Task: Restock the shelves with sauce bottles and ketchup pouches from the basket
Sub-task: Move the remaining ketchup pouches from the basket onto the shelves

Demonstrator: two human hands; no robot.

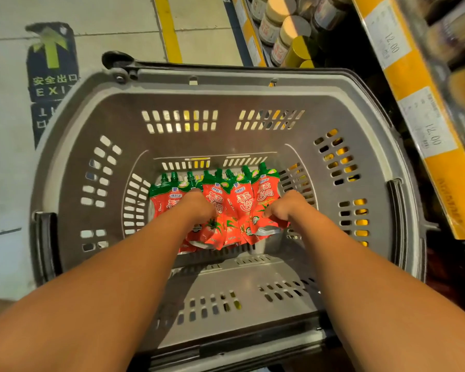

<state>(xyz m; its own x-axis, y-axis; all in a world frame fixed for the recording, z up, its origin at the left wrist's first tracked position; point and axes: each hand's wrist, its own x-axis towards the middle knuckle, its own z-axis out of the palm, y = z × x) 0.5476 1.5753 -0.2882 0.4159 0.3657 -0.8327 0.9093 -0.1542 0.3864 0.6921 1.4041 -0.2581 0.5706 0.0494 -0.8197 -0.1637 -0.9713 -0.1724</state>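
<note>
Both hands, left (199, 208) and right (285, 208), clamp their grip on red, green-capped ketchup pouches (236, 205) bunched at the far bottom of the grey slotted plastic basket (73, 183); slick overlapping pouches could slip out during lifting

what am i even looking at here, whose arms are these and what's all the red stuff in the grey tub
There is no machine here: these are a person's two bare arms, filmed by one wide-angle camera worn on their head, looking down. That is why the arms seem to stretch out from the bottom edge.

The grey tub is a plastic shopping basket standing on a shop floor. At its bottom lies a bunch of red ketchup pouches with green spouts. The left hand and the right hand both reach down into it and grip the pouches, fingers curled round them.

On the right are the shelves, with yellow price strips and jars. The floor sticker marks an exit.
</note>
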